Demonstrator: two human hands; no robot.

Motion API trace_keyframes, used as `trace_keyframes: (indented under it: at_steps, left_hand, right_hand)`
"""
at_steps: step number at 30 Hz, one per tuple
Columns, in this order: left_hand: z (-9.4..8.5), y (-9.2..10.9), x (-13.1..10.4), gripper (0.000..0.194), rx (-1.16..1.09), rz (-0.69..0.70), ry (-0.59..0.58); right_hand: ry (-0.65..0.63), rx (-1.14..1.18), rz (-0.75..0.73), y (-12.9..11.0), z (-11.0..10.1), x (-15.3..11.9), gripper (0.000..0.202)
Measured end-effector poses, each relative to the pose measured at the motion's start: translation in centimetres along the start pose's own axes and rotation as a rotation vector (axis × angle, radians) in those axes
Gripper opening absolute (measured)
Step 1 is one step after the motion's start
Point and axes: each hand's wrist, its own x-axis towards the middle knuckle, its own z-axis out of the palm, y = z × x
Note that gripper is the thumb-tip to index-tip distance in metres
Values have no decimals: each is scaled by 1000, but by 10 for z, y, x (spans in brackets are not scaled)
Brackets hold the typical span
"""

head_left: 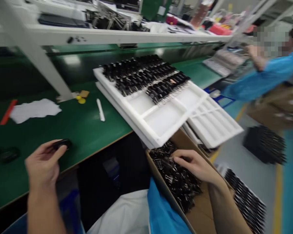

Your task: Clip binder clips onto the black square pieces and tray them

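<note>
My left hand (45, 161) is closed on a small black rounded part (62, 143), held between thumb and fingers over the green bench. My right hand (194, 164) reaches into a cardboard box (203, 204) filled with small black parts with shiny metal bits (172, 175). Its fingers are pinched together at the top of the pile, and what they hold is hidden. Beyond the box, a white foam tray (164, 122) carries rows of black parts with metal pins (139, 73); its near compartments hold none.
The green bench (83, 130) carries a white stick (100, 110), crumpled white paper (35, 110), a red strip (8, 112) and blurred black rings (9, 155). More foam trays (215, 122) stand at right. A co-worker's blue sleeve (266, 76) is at far right. A white shelf post (39, 58) rises at left.
</note>
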Motion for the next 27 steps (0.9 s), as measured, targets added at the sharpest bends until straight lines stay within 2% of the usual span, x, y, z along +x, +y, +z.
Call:
trace_keyframes:
  at_steps: [2,4,7,10,13,15,22,27]
  left_hand:
    - [-1,6,0,39,-89,-82,-53]
    - [-1,12,-3,36,-138,-142,-129]
    - [-3,21,-7,30,-156,-171,-216]
    - [-4,26,-11,28,-172,-193,-318]
    - [-4,25,-13,28,-187,-202,-328]
    - [-3,23,-14,31,-197,-204,-288]
    - [-1,19,-15,38,-215,-227,-183]
    - [0,21,-15,38,-244,-218,-184]
  right_hand:
    - [-137,188,-100,-27,40,19,31]
    - [-209,394,-184,-53,91,46,34]
    - [-127,595,-275,-91,164,103,38]
    - [-56,635,-320,-122,208,171,39]
    - [-151,590,-371,-143,228,222,40]
    - [-205,544,-390,-150,235,236,40]
    - [-290,410,-408,-151,234,224,46]
    - [-252,354,-423,-148,229,224,43]
